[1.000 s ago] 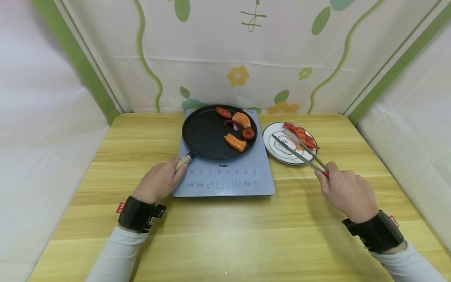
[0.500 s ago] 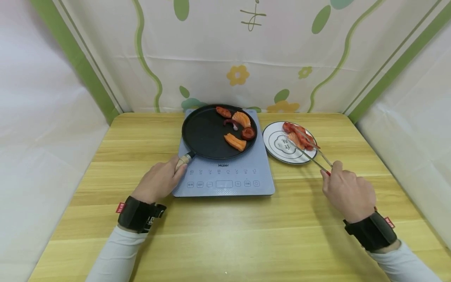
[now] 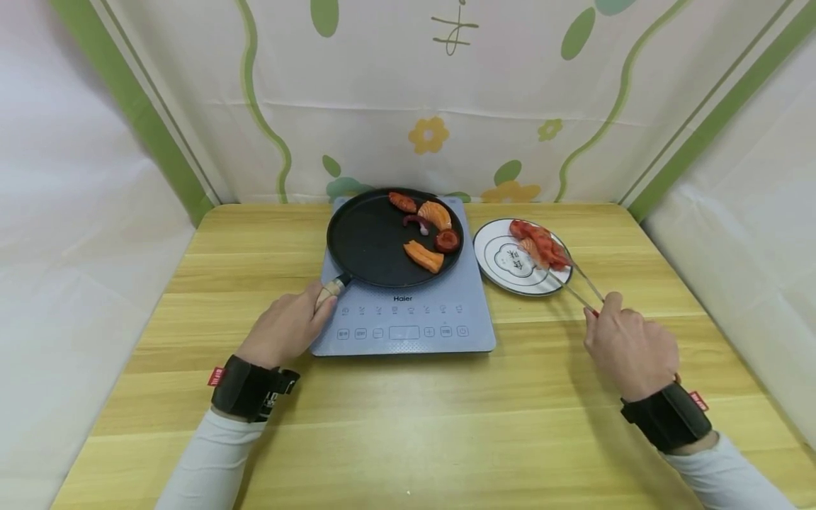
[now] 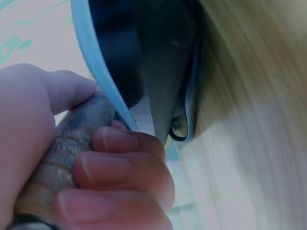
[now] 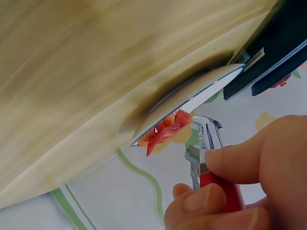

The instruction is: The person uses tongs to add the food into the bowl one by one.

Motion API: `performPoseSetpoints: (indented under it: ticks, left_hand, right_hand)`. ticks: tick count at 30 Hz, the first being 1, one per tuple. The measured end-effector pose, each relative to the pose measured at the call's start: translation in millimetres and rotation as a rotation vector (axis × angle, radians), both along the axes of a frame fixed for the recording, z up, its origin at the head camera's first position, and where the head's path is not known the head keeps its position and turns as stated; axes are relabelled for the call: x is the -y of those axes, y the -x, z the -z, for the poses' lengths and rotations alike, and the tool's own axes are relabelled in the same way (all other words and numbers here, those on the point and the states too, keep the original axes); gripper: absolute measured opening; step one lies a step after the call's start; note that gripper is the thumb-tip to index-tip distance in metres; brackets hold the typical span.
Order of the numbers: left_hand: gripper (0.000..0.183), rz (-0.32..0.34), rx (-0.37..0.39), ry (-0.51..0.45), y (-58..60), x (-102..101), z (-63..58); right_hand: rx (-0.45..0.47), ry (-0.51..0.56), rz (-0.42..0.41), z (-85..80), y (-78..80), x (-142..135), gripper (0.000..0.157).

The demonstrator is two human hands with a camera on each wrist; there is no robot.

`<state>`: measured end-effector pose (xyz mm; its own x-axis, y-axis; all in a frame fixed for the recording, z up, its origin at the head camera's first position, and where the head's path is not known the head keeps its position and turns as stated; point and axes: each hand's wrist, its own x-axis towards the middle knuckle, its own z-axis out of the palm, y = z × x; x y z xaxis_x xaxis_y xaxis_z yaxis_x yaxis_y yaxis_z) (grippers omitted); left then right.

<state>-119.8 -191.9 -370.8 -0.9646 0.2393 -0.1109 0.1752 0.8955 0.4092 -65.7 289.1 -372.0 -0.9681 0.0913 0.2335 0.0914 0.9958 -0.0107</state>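
Observation:
My left hand [image 3: 287, 322] grips the light wooden handle [image 3: 330, 289] of a flat black frying pan [image 3: 363, 244], with fingers curled round it in the left wrist view. Several pieces of food lie on the pan's right side, among them an orange strip [image 3: 423, 256] and a salmon slice [image 3: 435, 214]. My right hand [image 3: 631, 347] holds metal tongs [image 3: 588, 282] with red grips [image 5: 225, 191]. Their ends meet a bunched red piece of food [image 3: 542, 242] on a white plate [image 3: 487, 251]; the tips are hidden there. An orange slice [image 3: 529, 249] lies against the red piece.
The pan sits on a grey Haier induction cooker [image 3: 404, 343]. The plate stands close to its right edge on the wooden table [image 3: 408, 425]. A white patterned cloth [image 3: 357, 134] rises behind the table, with white cloth walls at both sides.
The tongs have moved from over the plate's middle to the food at its right side, and their tips have gone out of sight. The red piece looks more bunched. The left hand stays put.

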Motion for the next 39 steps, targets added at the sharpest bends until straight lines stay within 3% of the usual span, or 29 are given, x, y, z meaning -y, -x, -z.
performPoseSetpoints:
  ticks: [14,27,39]
  left_hand:
    - [0.031,0.001,0.001,-0.004,-0.1,-1,-0.3]
    - [0.032,0.002,0.002,0.003,0.2,-1,-0.6]
    - [0.032,-0.002,0.006,0.006,-0.2,0,-0.4]
  right_hand:
    - [0.069,0.015,0.072,5.6,-1.2,2,0.033]
    - [0.053,-0.017,0.099,10.4,-1.9,0,0.032]
    - [0.102,-0.033,0.070,11.1,9.0,-6,0.027]
